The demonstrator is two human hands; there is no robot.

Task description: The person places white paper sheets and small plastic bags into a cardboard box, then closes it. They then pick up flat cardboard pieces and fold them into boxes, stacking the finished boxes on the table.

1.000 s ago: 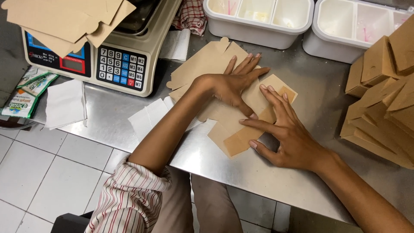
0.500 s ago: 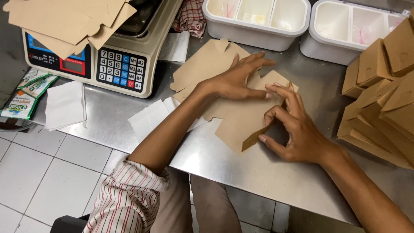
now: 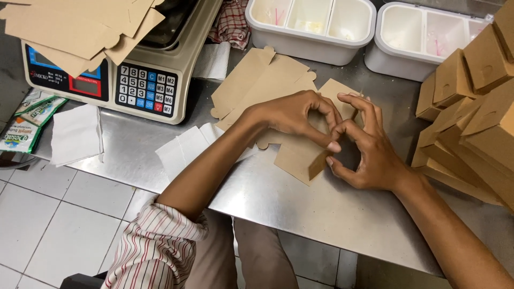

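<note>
on the steel table point(image 3: 300, 214) we see the flat brown cardboard box blank point(image 3: 297, 155), one side flap now folded upright. our left hand point(image 3: 292, 115) and right hand point(image 3: 369, 150) are clamped on it, fingertips meeting; half a second ago they lay flatter and farther apart.

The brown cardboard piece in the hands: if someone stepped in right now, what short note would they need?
Left hand: pressing the flat cardboard blank onto the steel table.
Right hand: fingers curled on the blank's right side, lifting a flap.
Done: folded boxes stacked at right.
In hand: one blank partly folded, one flap raised, not yet a box.
Left: more flat blanks under it, another pile on the scale.
</note>
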